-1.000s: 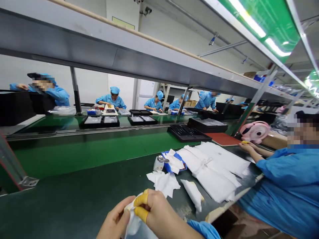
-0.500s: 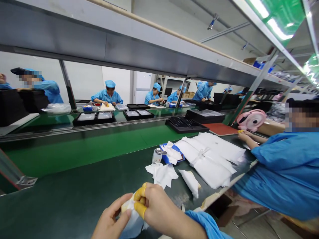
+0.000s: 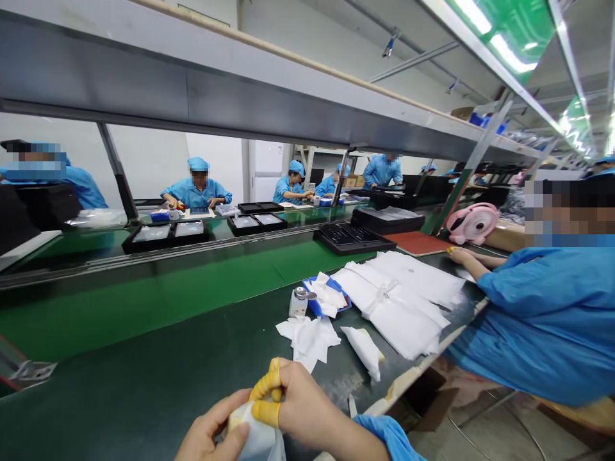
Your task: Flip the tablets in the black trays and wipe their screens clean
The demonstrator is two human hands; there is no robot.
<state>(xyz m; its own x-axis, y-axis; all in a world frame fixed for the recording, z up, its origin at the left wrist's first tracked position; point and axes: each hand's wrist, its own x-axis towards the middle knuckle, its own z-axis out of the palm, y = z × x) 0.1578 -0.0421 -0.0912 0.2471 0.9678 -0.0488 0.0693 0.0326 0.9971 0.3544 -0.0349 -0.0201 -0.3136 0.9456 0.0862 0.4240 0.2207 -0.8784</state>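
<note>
Both hands pinched on a white cloth (image 3: 257, 435) at the near bench edge: left hand (image 3: 211, 435) underneath, right hand (image 3: 300, 410) on top, yellow-capped fingers (image 3: 266, 384). Dark belt (image 3: 144, 378) beyond lies bare; loose wipes (image 3: 307, 336) just right.

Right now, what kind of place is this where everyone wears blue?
Most likely a factory assembly line. A long green conveyor belt carries black trays, workers in blue caps and coats sit in rows, and nearby the right hand wears yellow finger covers, holding a white cloth.
</note>
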